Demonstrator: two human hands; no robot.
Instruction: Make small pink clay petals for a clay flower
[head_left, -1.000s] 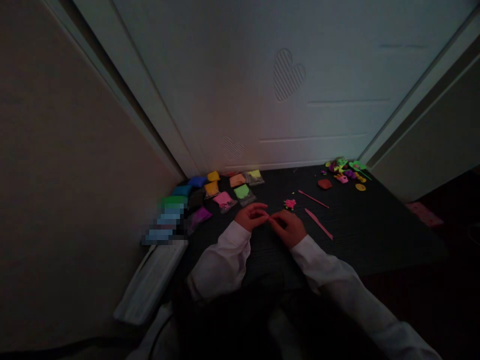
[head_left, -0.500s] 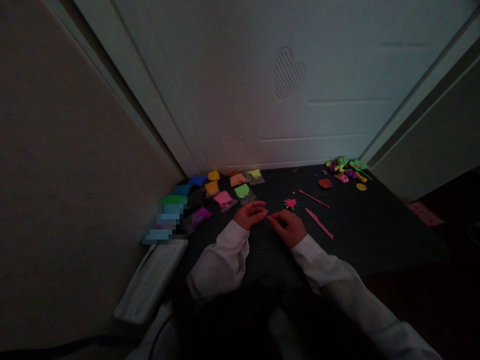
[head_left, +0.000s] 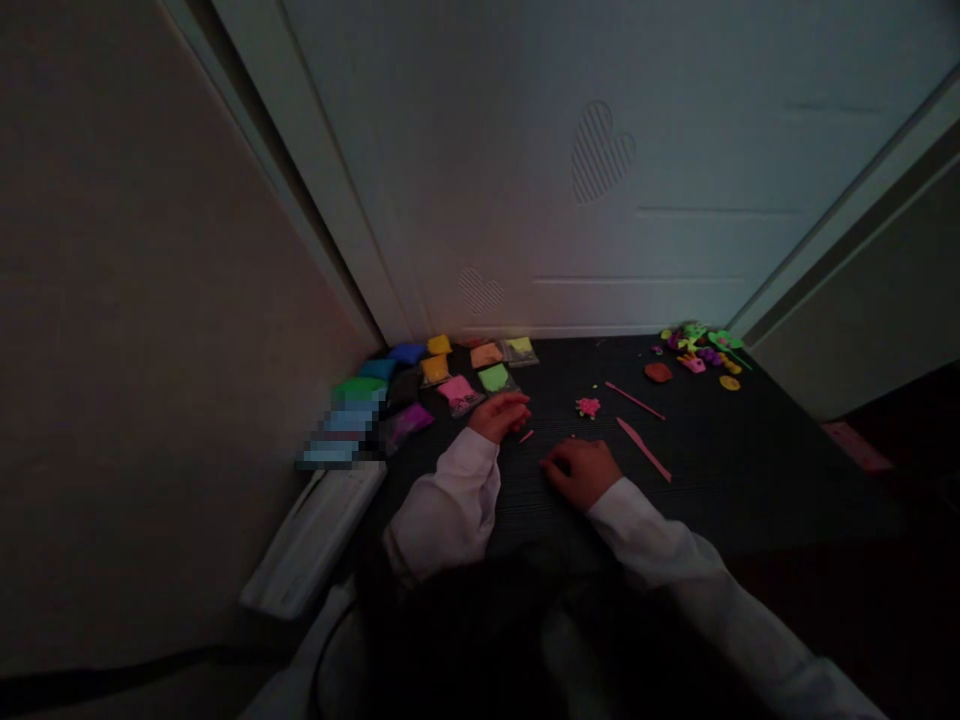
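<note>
A short pink clay strip lies on the dark table just beside the fingertips of my left hand. That hand is loosely open with bent fingers, and nothing shows in it. To the right, my right hand rests low over the table, thumb and forefinger brought together; whatever is between them is too small to make out. Beyond the right hand sits a lumpy pink clay piece with small greenish bits around its edge. A thin pink modelling stick and a pink plastic clay knife lie to its right.
Several bags of coloured clay, among them a pink bag and a green bag, stand at the back left. A long white box lies at the left edge. Colourful clay pieces and a red lump are at the far right, before a white panel.
My hands have moved apart, the right one back toward me. The pink strip now shows on the table by my left hand. The whole view has shifted slightly.
</note>
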